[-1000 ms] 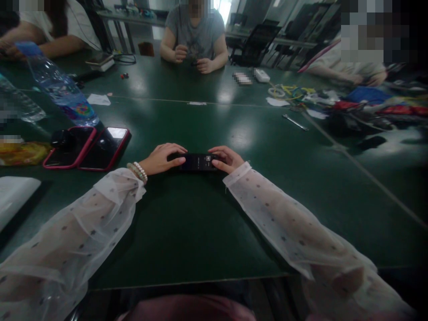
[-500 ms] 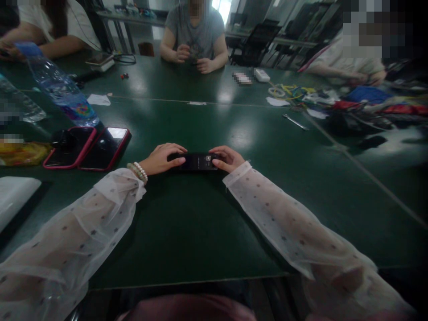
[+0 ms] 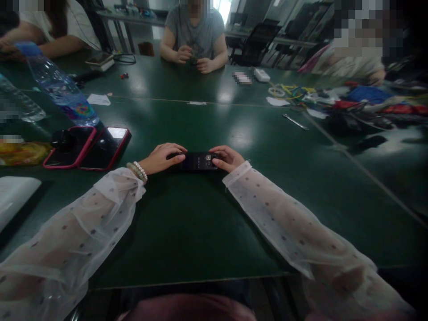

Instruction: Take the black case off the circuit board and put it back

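On the green tabletop in front of me lies a black oblong box (image 3: 195, 162) with small white print and a square white code near its right end. My left hand (image 3: 164, 158) grips its left end, thumb on the near face and fingers over the far side. At the other end, my right hand (image 3: 229, 159) holds it the same way, its thumb beside the code. The fingertips behind the box are partly hidden. Both hands are closed on it.
Two red-edged phones (image 3: 105, 149) and a tilted-looking water bottle (image 3: 62, 84) are on the left, near a white object (image 3: 15, 196). A wrench (image 3: 295, 122) and a heap of cables (image 3: 297, 92) lie right. Several people sit around the table (image 3: 187, 232).
My hands and the black box stay practically in place. Across the table, the person in grey holds a small dark item slightly lower than before.
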{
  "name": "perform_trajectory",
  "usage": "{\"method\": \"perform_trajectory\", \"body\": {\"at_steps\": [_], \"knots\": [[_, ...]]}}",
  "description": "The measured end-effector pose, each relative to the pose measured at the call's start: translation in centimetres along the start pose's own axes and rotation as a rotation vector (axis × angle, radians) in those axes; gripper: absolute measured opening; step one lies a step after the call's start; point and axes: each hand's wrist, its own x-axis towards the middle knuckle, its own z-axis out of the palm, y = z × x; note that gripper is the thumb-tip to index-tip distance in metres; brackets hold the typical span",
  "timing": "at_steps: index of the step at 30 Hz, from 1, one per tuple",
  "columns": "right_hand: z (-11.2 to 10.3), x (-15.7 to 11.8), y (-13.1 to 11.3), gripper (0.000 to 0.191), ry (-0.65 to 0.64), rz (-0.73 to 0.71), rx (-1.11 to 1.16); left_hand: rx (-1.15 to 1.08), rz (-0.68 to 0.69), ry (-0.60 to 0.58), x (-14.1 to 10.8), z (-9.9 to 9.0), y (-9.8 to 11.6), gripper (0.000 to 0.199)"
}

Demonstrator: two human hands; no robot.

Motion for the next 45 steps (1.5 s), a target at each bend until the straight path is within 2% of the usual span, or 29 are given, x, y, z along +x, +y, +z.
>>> {"method": "perform_trajectory", "body": {"at_steps": [22, 45], "knots": [[0.24, 0.06, 0.21, 0.045, 0.014, -0.005, 0.018, -0.016, -0.026, 0.008, 0.04, -0.05, 0.13, 0.070], [0.08, 0.15, 0.31, 0.045, 0.012, 0.011, -0.024, -0.003, -0.008, 0.028, 0.01, 0.17, -0.18, 0.065]]}}
